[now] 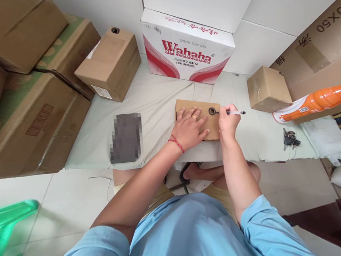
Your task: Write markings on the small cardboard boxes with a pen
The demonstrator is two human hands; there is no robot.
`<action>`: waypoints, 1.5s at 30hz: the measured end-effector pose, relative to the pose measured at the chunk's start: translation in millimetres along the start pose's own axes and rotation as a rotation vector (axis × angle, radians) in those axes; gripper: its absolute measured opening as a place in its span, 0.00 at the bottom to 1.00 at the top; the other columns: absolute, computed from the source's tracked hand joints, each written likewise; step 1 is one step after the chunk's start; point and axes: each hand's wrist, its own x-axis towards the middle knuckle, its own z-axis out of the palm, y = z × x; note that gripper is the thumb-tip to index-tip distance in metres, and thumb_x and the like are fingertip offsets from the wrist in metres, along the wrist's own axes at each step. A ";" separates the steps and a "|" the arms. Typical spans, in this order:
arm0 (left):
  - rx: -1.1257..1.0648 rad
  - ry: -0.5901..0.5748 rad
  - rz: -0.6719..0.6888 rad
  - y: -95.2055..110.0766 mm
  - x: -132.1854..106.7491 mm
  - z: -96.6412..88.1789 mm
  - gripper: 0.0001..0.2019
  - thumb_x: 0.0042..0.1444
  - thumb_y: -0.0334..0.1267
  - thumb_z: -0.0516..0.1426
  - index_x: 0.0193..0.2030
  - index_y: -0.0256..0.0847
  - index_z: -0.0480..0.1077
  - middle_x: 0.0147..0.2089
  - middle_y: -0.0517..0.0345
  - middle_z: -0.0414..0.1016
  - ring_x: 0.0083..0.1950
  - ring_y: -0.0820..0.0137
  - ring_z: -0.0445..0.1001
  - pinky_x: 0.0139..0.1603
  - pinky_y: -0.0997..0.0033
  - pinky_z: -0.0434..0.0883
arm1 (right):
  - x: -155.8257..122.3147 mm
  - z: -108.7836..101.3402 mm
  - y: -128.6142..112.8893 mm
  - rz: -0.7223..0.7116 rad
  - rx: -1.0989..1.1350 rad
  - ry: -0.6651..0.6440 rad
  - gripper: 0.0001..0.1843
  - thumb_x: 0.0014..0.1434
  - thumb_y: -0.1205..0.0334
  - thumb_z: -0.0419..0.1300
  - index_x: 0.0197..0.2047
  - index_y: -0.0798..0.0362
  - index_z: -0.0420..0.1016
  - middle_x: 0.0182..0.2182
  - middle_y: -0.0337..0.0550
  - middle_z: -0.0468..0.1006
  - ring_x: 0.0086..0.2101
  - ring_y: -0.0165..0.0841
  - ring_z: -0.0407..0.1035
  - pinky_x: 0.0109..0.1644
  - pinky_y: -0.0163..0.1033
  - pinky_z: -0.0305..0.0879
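A small brown cardboard box [206, 105] lies on a pale cloth-covered table [156, 101] in front of me. My left hand [190, 128] rests flat on the box's top, fingers spread, with a ring and a red wrist string. My right hand [228, 121] is closed round a pen [236, 113], whose tip points at a dark round mark [212, 111] near the box's right end.
A white and red Wahaha carton [187, 47] stands behind. Brown boxes sit at back left [109, 63] and right [267, 89], with big cartons stacked at left. An orange bottle [317, 101], keys [291, 138] and a blurred dark patch [126, 138] lie on the cloth. A green plastic stool [6, 234] is at the lower left.
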 end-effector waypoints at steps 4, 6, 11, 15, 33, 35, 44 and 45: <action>-0.001 -0.008 0.000 0.3 0.2 -0.5 0.28 0.74 0.53 0.55 0.73 0.44 0.73 0.81 0.40 0.64 0.83 0.49 0.60 0.84 0.35 0.50 | -1.3 -1.2 -2.3 0.013 -0.010 -0.015 0.12 0.57 0.60 0.60 0.26 0.45 0.60 0.22 0.30 0.62 0.25 0.30 0.56 0.32 0.39 0.56; -0.006 -0.008 -0.001 0.0 0.4 -0.1 0.28 0.74 0.53 0.55 0.73 0.44 0.73 0.81 0.41 0.64 0.83 0.49 0.60 0.84 0.35 0.50 | -2.1 -1.5 -4.0 0.003 -0.023 -0.028 0.12 0.57 0.60 0.60 0.25 0.45 0.60 0.21 0.30 0.62 0.25 0.30 0.56 0.32 0.39 0.56; -0.017 0.010 0.004 -1.1 0.2 1.8 0.27 0.73 0.53 0.55 0.73 0.44 0.73 0.81 0.41 0.65 0.83 0.49 0.60 0.83 0.35 0.50 | -4.8 -1.7 -8.0 -0.036 -0.034 -0.089 0.11 0.57 0.60 0.60 0.25 0.46 0.63 0.21 0.30 0.63 0.25 0.30 0.57 0.33 0.39 0.56; -0.015 0.011 0.001 -1.2 0.3 2.1 0.27 0.74 0.52 0.55 0.73 0.45 0.73 0.80 0.41 0.65 0.83 0.49 0.60 0.83 0.35 0.50 | -5.9 -2.8 -8.1 -0.015 0.049 -0.087 0.11 0.57 0.61 0.60 0.26 0.46 0.63 0.22 0.30 0.62 0.26 0.31 0.57 0.33 0.38 0.56; -0.058 0.023 0.008 -0.8 1.6 2.1 0.24 0.74 0.48 0.55 0.70 0.42 0.75 0.79 0.41 0.67 0.82 0.50 0.61 0.83 0.36 0.50 | -9.7 -82.6 61.2 0.080 0.032 0.125 0.25 0.71 0.33 0.49 0.51 0.47 0.65 0.34 0.39 0.82 0.17 0.26 0.54 0.24 0.35 0.51; -0.064 0.019 0.009 -0.9 1.5 1.7 0.24 0.74 0.48 0.55 0.70 0.42 0.75 0.79 0.41 0.67 0.82 0.50 0.61 0.83 0.35 0.50 | -16.3 -116.9 78.7 0.069 -0.059 0.130 0.28 0.70 0.31 0.50 0.48 0.48 0.68 0.30 0.39 0.80 0.19 0.29 0.62 0.25 0.36 0.54; -0.170 0.125 0.035 -8.9 5.7 7.7 0.19 0.71 0.43 0.57 0.62 0.39 0.79 0.73 0.39 0.74 0.79 0.48 0.66 0.81 0.33 0.57 | -15.8 -194.5 111.8 -0.113 -0.478 -0.021 0.22 0.65 0.44 0.56 0.48 0.53 0.79 0.32 0.48 0.86 0.34 0.41 0.78 0.45 0.43 0.71; -0.211 0.173 0.044 -11.9 5.7 5.8 0.18 0.71 0.42 0.57 0.60 0.38 0.80 0.71 0.38 0.76 0.78 0.48 0.68 0.79 0.35 0.61 | -11.1 -191.4 115.3 -0.130 -0.496 -0.053 0.21 0.64 0.47 0.55 0.49 0.53 0.79 0.33 0.49 0.86 0.34 0.41 0.79 0.46 0.43 0.71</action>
